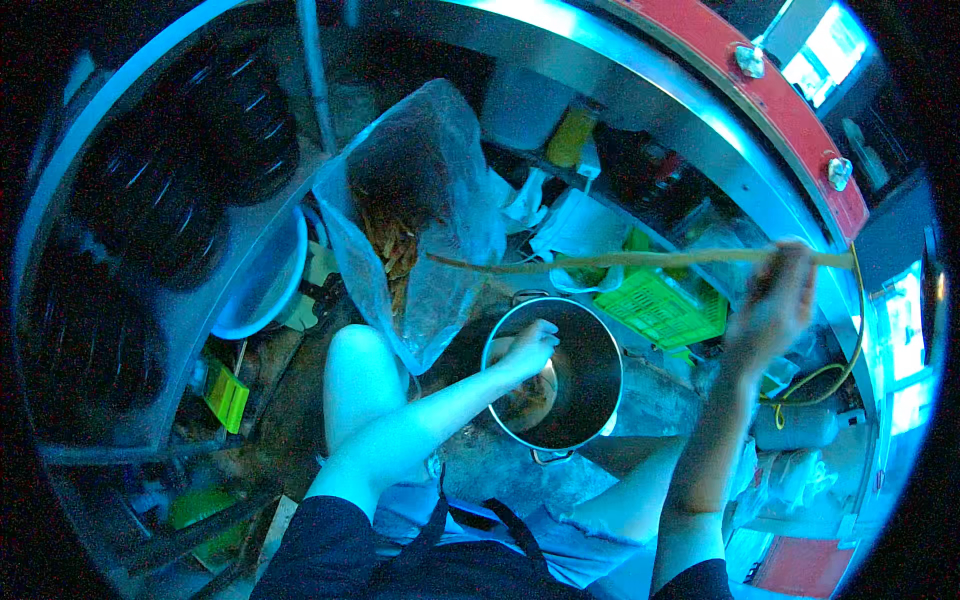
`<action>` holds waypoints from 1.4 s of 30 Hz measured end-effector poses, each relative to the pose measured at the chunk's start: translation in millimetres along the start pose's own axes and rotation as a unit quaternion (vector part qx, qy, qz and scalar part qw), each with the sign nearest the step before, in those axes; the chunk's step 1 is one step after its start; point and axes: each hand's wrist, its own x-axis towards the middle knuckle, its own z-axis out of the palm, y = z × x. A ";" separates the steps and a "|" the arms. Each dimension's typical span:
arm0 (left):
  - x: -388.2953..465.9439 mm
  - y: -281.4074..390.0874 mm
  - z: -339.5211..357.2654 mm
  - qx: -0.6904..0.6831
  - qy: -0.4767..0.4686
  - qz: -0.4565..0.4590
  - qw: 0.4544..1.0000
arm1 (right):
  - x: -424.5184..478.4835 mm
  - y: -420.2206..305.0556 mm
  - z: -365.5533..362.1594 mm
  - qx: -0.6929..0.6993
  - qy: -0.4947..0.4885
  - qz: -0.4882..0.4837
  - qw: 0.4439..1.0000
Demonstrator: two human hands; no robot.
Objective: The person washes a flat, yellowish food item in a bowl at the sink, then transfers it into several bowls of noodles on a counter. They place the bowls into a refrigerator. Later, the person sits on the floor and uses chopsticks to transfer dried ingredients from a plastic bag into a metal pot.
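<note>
My right hand (776, 300), slightly blurred, is raised at the right and grips a long, thin yellowish-brown strip (645, 260). The strip reaches left across the view, its darker tip in front of a clear plastic bag (457, 225). Brown dried pieces (397, 255) fill part of this bag, which stands open beyond my left knee. Over a deep metal pot (592, 375) between my legs, my left hand (531, 350) has curled fingers; whether they hold anything is hidden. Some brownish matter (532, 397) shows low in the pot, too dim to name.
A white-rimmed basin (262, 277) stands left of the bag. Right of the pot are a green plastic crate (660, 307) and white plastic bags (581, 225). A yellow hose (840, 375) hangs at the right. Dark stacked items (142, 202) line the left side.
</note>
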 end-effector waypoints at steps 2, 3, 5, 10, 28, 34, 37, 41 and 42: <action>6.0 -18.4 -3.0 -0.106 -0.013 -0.060 0.992 | 39.0 -3.0 -54.5 0.127 0.076 0.086 0.985; 4.8 -19.0 -4.2 -0.122 -0.006 -0.087 0.989 | 54.1 2.6 -85.0 0.205 0.069 0.111 0.970; -7.7 7.5 -5.1 -0.083 -0.041 -0.142 0.986 | 62.9 7.7 -133.9 0.180 0.036 0.185 0.966; -2.6 16.7 -13.1 -0.250 -0.231 -0.238 0.910 | 48.0 93.5 -212.1 0.179 0.028 0.395 0.901; -29.3 36.7 30.4 -0.042 -0.138 -0.043 0.989 | -120.0 171.0 -82.7 0.050 -0.452 0.376 0.807; -34.7 26.8 28.8 -0.053 -0.187 -0.126 0.973 | -124.6 193.7 -94.4 0.010 -0.357 0.431 0.829; -35.4 28.8 30.1 -0.021 -0.170 -0.100 0.980 | -129.5 187.8 -100.5 -0.009 -0.444 0.402 0.801; -37.9 24.9 30.1 -0.002 -0.131 -0.096 0.987 | -154.8 182.6 -94.1 -0.034 -0.406 0.359 0.840; -38.5 17.8 28.0 0.018 -0.121 -0.099 0.988 | -162.6 188.9 -93.6 -0.090 -0.419 0.329 0.842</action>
